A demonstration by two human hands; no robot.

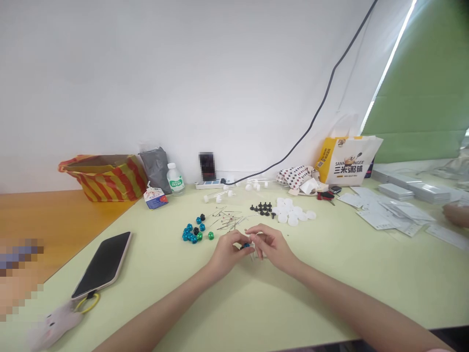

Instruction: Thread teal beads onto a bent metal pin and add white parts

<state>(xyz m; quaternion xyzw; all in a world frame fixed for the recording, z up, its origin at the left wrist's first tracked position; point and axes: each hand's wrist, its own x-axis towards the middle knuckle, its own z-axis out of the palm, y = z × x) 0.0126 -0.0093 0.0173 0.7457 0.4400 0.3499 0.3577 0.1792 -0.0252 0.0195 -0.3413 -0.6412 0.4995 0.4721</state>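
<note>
As the left hand [227, 254] and the right hand [274, 248] meet above the tabletop [322, 288], both are curled closed, their fingers pinching a small dark blue ball [246, 246] between them. Just beside it shows a thin metal pin [252, 255], its long axis slanting down toward the person; the fingers hide how the two join. All this sits just in front of the pile of pins [227, 220]. Left of the pile lie blue, black and green balls [191, 232]; right of it stand small black pegs [262, 210], then white discs [289, 212]. Behind the pile are white plastic tubes [219, 195], a power strip [208, 185] and a water bottle [176, 178]. Well left of the pile and nearer the person lies a phone [102, 264]. Far right of the pile are scattered white cards [388, 212], and another person's hand [456, 215] rests at the picture's edge.
</note>
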